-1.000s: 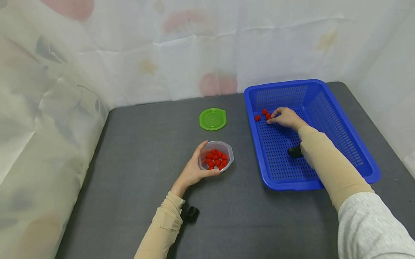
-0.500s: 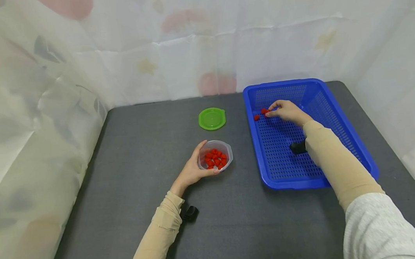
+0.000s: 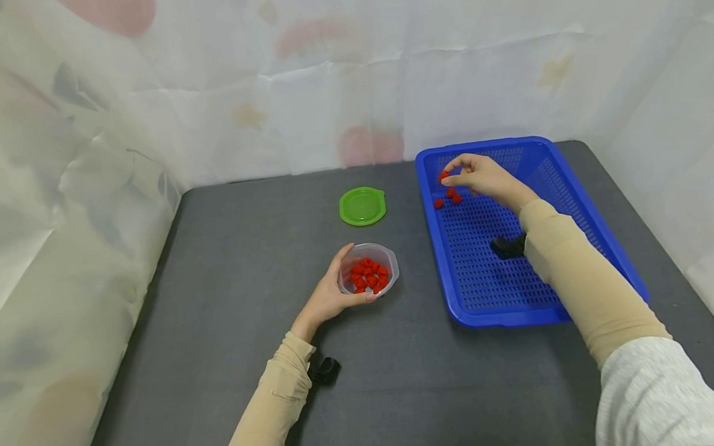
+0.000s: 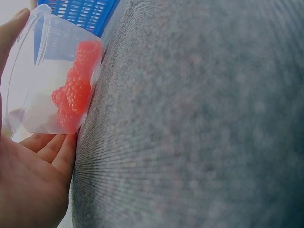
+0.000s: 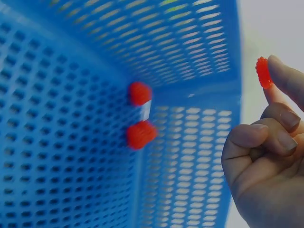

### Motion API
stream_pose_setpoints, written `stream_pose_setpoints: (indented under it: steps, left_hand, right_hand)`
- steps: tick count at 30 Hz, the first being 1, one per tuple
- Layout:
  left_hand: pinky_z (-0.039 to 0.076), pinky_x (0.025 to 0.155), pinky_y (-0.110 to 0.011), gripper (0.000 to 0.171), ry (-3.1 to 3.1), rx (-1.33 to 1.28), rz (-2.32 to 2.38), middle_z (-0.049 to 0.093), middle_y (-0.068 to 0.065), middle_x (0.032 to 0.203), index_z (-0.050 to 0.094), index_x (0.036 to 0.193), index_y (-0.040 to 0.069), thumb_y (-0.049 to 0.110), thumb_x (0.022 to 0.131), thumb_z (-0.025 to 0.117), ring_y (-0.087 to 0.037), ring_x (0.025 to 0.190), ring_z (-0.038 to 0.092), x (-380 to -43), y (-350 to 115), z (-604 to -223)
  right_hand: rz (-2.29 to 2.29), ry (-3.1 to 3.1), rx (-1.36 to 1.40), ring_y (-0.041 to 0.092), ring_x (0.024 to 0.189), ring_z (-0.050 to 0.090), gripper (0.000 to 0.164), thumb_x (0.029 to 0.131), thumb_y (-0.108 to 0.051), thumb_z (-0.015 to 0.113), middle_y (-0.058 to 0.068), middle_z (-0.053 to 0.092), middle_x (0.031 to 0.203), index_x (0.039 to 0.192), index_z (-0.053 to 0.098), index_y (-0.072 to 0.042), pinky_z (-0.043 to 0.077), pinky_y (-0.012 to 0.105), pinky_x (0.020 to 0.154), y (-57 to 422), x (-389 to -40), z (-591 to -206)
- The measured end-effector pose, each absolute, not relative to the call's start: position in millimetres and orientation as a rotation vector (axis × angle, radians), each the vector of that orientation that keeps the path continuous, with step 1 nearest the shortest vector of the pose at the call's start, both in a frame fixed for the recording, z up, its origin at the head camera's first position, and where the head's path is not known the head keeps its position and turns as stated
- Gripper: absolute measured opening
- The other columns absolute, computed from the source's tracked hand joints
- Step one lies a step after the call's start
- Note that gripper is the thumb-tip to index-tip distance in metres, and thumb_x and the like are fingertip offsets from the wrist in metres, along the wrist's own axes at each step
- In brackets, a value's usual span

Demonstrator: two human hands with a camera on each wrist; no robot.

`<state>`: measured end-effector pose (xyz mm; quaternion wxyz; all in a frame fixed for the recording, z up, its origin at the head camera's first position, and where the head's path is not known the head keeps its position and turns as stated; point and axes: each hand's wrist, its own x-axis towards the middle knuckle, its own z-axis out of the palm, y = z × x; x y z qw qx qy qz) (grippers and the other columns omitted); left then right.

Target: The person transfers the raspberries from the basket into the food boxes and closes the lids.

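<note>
My left hand [image 3: 326, 300] grips a small clear plastic tub [image 3: 392, 267] from its left side, thumb and fingers spread round its wall. Several red raspberries [image 3: 369, 276] lie in the bottom of the tub, also seen through its wall in the left wrist view [image 4: 77, 92]. Over the far left corner of a blue basket [image 3: 507, 319], my right hand [image 3: 489, 178] pinches one raspberry [image 5: 263, 72] between thumb and index finger, the other fingers curled in. Below that hand, loose raspberries [image 3: 439, 204] lie on the basket floor near its left wall.
A green lid [image 3: 362, 206] lies on the dark grey table [image 3: 226, 277] behind the tub. White patterned sheeting [image 3: 303, 118] hangs along the back and sides. The basket's raised walls stand around the right hand's area.
My right hand has risen from the basket floor and moved back and left, lifting a raspberry. My left hand and the tub stay in place.
</note>
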<state>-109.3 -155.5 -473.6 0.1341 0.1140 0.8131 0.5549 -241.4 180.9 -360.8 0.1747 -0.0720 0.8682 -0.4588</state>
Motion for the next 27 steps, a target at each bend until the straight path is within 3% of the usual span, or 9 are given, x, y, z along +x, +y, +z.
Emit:
stream_pose_setpoints:
  steps: [9, 16, 27]
  left_hand:
    - [0.027, 0.111, -0.049, 0.103, 2.363, 0.338, 1.612, 0.045, -0.001, 0.140, 0.019, 0.148, 0.023, 0.026, 0.068, 0.084, -0.020, 0.131, 0.042, -110, -155, -474]
    - [0.027, 0.111, -0.050, 0.103, 2.356, 0.344, 1.612, 0.044, -0.001, 0.140, 0.018, 0.148, 0.023, 0.026, 0.069, 0.083, -0.021, 0.131, 0.041, -111, -155, -474]
    - [0.027, 0.111, -0.049, 0.103, 2.347, 0.336, 1.623, 0.044, -0.003, 0.140, 0.018, 0.148, 0.023, 0.025, 0.069, 0.083, -0.022, 0.130, 0.041, -112, -154, -472]
  right_hand:
    - [-1.344, 2.410, -0.341, 0.016, 0.054, 0.033, 0.041, 0.085, -0.040, 0.065, -0.005, 0.035, 0.062, 0.118, 0.053, -0.018, 0.035, 0.031, 0.059, 158, -236, -335]
    - [-1.353, 2.319, -0.457, 0.015, 0.051, 0.031, 0.035, 0.086, -0.036, 0.066, -0.003, 0.036, 0.064, 0.115, 0.055, -0.020, 0.030, 0.030, 0.049, 132, -232, -322]
    - [-1.309, 2.222, -0.564, 0.014, 0.054, 0.029, 0.031, 0.089, -0.021, 0.064, -0.001, 0.036, 0.061, 0.118, 0.057, -0.014, 0.029, 0.032, 0.057, 103, -226, -313]
